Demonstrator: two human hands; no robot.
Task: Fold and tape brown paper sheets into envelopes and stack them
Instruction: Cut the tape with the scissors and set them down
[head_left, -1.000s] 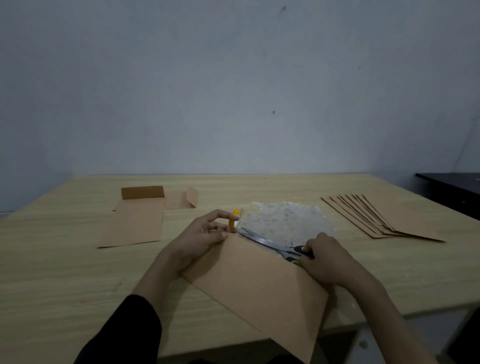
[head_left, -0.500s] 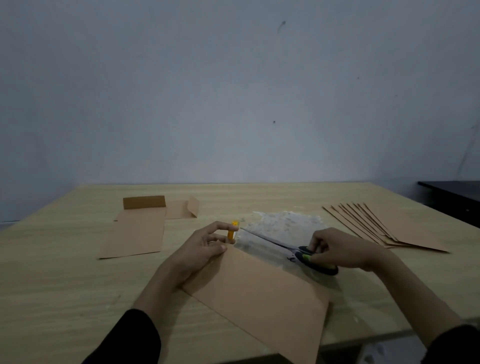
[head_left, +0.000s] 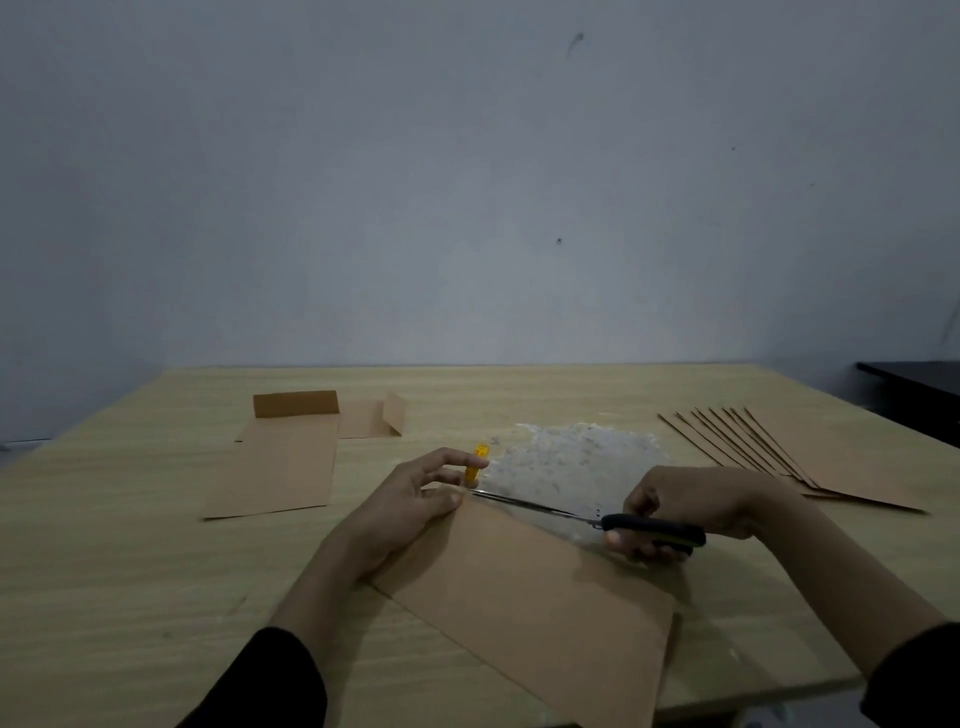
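Left hand (head_left: 410, 501), fingers loosely extended, pins the folded brown sheet (head_left: 519, 592) to the bench (head_left: 130, 571), steadying it. Right hand (head_left: 696, 501) grips scissors (head_left: 649, 527) along its top edge, apparently to cut tape.

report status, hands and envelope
Left hand pressing far corner of envelope. Right hand gripping scissors, blades along envelope's far edge. Orange stick beside left hand, no obstruction seen.
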